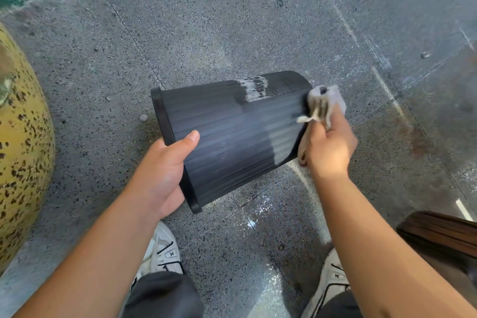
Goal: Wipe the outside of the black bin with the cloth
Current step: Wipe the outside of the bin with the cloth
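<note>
Currently the right hand (329, 147) is closed around a bunched grey cloth (325, 103), pressed at the base end of the bin (227, 137), at 3 o'clock of its body. Left hand (165, 170) grips the rim end at 8 o'clock, thumb over the ribbed wall, fingers hidden inside. Bin held on its side in the air, mouth toward 9 o'clock, above the speckled floor (232, 20).

Progress, judged: 1 pale smeared band near the base and a foamy white patch (254, 88) at 1 o'clock remain. Mid-wall looks dark and clean. Underside hidden; cannot tell. 2 shoes below; a yellow spotted object (23, 137) at 9 o'clock.
</note>
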